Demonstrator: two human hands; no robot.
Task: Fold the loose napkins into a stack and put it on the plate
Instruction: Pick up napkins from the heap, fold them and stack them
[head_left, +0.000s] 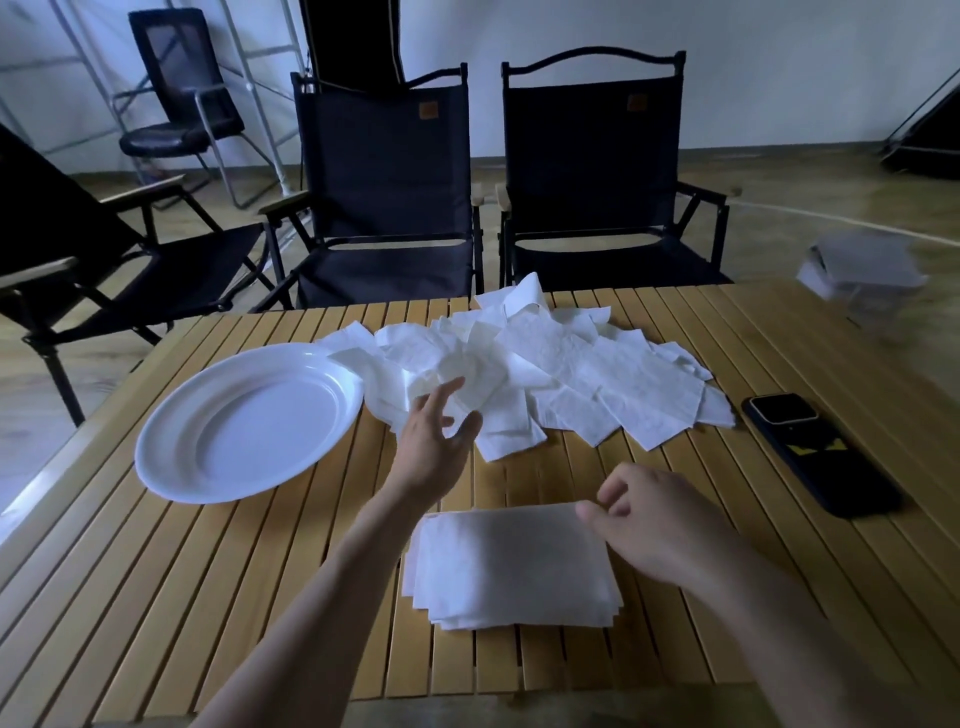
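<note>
White loose napkins (561, 374) lie crumpled at centre; folded stack (511, 564) at lower centre; empty white plate (249, 415) at left.

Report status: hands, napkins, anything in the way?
Left hand open, reaching into loose napkins. Right hand at corner of folded stack, grip unclear. Plate holds no stack yet. Nothing between them.

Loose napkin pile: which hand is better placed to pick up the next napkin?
Left. The left hand reaches into the near edge of the loose napkins, fingers spread; the right hand sits back at the folded stack, at its far corner.
</note>
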